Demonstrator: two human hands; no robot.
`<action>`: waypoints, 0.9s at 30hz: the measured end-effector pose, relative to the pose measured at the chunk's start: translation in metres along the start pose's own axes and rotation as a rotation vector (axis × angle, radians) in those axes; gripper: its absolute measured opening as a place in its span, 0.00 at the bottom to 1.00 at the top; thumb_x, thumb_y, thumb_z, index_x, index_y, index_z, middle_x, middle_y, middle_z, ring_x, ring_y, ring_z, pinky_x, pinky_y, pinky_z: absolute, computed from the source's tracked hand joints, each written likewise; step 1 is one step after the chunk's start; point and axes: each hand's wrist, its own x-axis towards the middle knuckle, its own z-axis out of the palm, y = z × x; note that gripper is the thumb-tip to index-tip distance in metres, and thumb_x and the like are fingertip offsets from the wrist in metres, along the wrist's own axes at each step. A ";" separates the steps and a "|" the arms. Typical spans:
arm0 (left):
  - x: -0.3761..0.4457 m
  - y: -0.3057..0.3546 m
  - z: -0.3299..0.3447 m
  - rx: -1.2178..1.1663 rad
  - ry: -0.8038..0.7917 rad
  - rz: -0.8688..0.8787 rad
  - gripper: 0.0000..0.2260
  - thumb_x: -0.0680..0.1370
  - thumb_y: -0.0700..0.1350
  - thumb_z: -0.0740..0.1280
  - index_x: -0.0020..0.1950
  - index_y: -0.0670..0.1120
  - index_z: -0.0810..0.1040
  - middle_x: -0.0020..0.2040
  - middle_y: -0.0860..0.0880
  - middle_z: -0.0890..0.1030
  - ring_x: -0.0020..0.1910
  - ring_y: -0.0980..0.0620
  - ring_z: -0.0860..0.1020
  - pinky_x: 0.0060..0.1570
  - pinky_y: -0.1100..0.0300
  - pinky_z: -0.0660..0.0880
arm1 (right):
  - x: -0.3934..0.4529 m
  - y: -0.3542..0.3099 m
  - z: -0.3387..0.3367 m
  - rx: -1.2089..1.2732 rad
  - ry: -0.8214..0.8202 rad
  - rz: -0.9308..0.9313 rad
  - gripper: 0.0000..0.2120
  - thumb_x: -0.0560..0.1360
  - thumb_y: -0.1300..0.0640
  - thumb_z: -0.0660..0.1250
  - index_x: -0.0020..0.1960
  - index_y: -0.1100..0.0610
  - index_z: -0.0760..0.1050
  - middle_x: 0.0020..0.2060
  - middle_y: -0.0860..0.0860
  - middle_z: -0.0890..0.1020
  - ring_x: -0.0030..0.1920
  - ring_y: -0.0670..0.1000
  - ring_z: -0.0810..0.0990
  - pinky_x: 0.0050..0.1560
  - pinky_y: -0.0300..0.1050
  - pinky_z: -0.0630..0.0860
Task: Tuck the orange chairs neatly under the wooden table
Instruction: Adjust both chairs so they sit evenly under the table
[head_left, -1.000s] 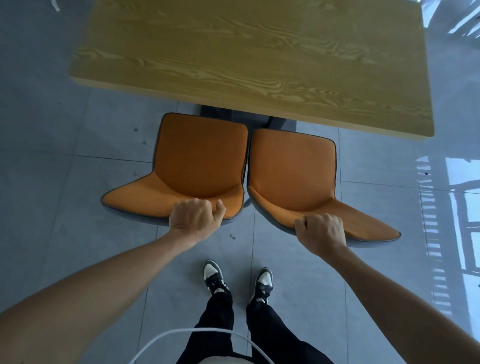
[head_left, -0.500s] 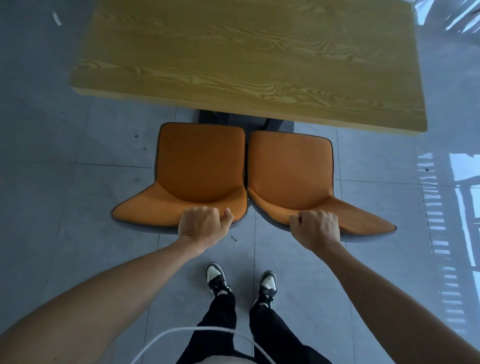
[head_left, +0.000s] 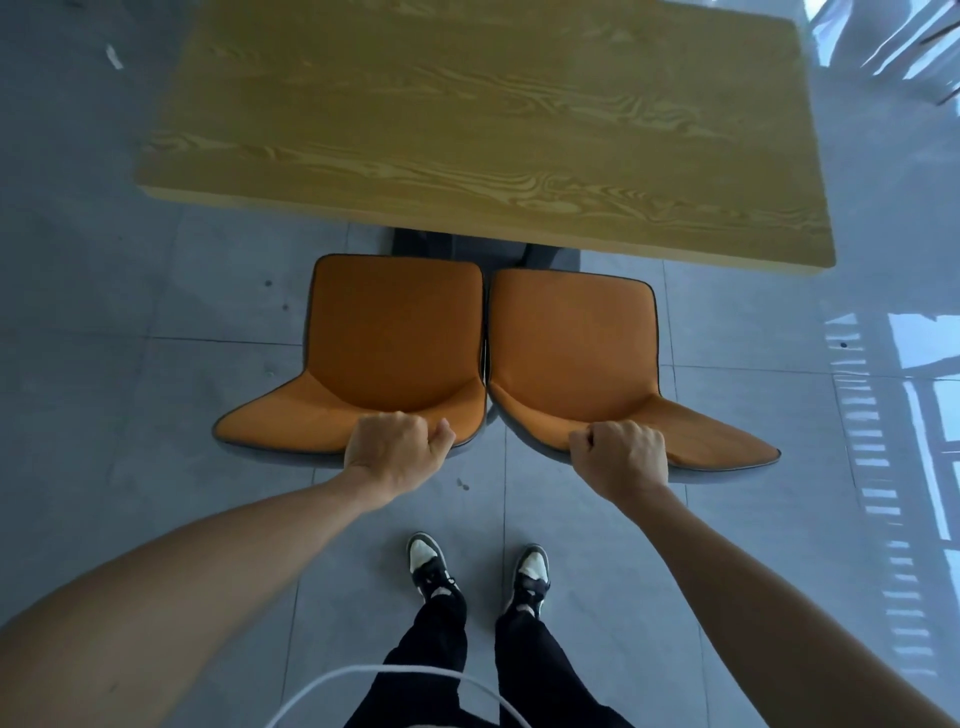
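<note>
- A grey tiled floor (head_left: 130, 364) fills the scene, glossy at its right side where it shows pale window reflections.
- A rectangular wooden table with a yellowish, strongly grained top (head_left: 493, 124) stands at the far side of the view; a dark base shows just under its near edge.
- Two orange upholstered chairs with dark grey piping stand side by side on the near side of the table, their seats facing it and their backs toward the person.
- The left orange chair (head_left: 395, 332) and the right orange chair (head_left: 571, 343) touch or nearly touch along their inner edges.
- The front edges of both seats sit just short of the table's near edge; neither seat is under the top.
- The left hand (head_left: 395, 452) is closed in a fist around the top edge of the left chair's backrest, thumb toward the gap between the chairs.
- The right hand (head_left: 621, 457) is likewise clenched on the top edge of the right chair's backrest.
- Both bare forearms reach toward the table from the lower corners.
- The person's black trousers and black-and-white sneakers (head_left: 431, 566) stand on the floor on the near side of the chairs, well away from the table.
- A thin white cable (head_left: 384, 675) arcs across the trousers, nearest the viewer.
</note>
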 end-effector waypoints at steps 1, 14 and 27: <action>0.001 -0.001 0.000 -0.005 -0.002 0.012 0.29 0.80 0.58 0.49 0.22 0.46 0.68 0.20 0.49 0.72 0.19 0.50 0.66 0.24 0.65 0.57 | 0.000 0.000 0.000 0.007 -0.004 0.005 0.21 0.71 0.51 0.57 0.21 0.56 0.63 0.17 0.47 0.66 0.20 0.50 0.66 0.27 0.42 0.60; 0.002 -0.003 0.003 0.038 -0.087 0.040 0.31 0.80 0.59 0.46 0.27 0.46 0.76 0.23 0.51 0.75 0.23 0.50 0.73 0.25 0.62 0.64 | 0.006 -0.003 -0.001 0.014 -0.031 0.025 0.18 0.73 0.52 0.57 0.26 0.56 0.69 0.23 0.47 0.71 0.26 0.49 0.69 0.29 0.44 0.62; 0.014 0.020 -0.025 -0.163 -0.583 -0.183 0.27 0.84 0.56 0.43 0.47 0.48 0.79 0.42 0.49 0.81 0.44 0.48 0.80 0.54 0.46 0.76 | 0.010 -0.007 -0.022 0.112 -0.400 -0.021 0.17 0.78 0.51 0.48 0.42 0.52 0.74 0.41 0.51 0.79 0.42 0.54 0.78 0.47 0.52 0.74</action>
